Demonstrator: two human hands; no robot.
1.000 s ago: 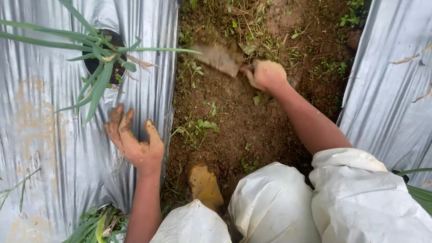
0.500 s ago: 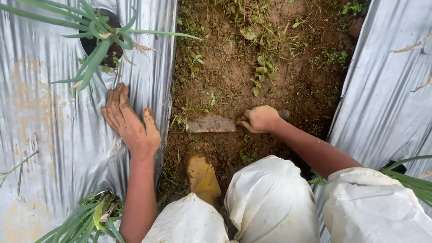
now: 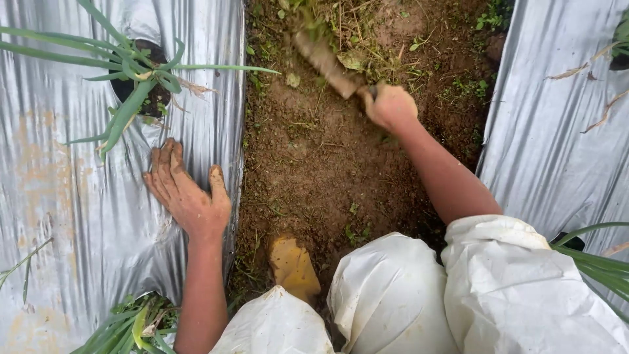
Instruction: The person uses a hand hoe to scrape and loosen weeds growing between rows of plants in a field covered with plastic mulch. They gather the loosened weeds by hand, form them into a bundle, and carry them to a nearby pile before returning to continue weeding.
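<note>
Small hand hoe (image 3: 325,62), blade flat, rusty and caked with dirt, slanted across the top of the soil furrow (image 3: 314,164) among loose grass and weeds (image 3: 357,26); blade blurred. Short handle hidden inside the right hand (image 3: 390,106), fist clenched tight round it, knuckles up, muddy. Right forearm stretched out from a pale white sleeve (image 3: 524,288) at the lower right.

Bare brown earth below the blade, scraped fairly clean down the middle, with a few small green sprouts (image 3: 354,233) low in the strip. Yellowish muddy boot toe (image 3: 293,265) planted at the near end of the furrow, just ahead of a white-covered knee (image 3: 386,295).

Left hand (image 3: 187,190) spread flat, palm down, fingers together and thumb apart, pressed on the silver plastic mulch sheet (image 3: 78,216) close to its edge beside the furrow; empty, coated in mud. Just beyond the fingertips, a round hole in the sheet with a young onion plant (image 3: 134,85), long narrow leaves fanned to both sides. Second clump of green leaves (image 3: 134,324) in another hole by the left elbow, at the lower edge.

Another stretch of silver sheet (image 3: 557,144) along the right of the furrow, with dry leaf scraps on it and green blades (image 3: 603,265) poking in near the right sleeve.
</note>
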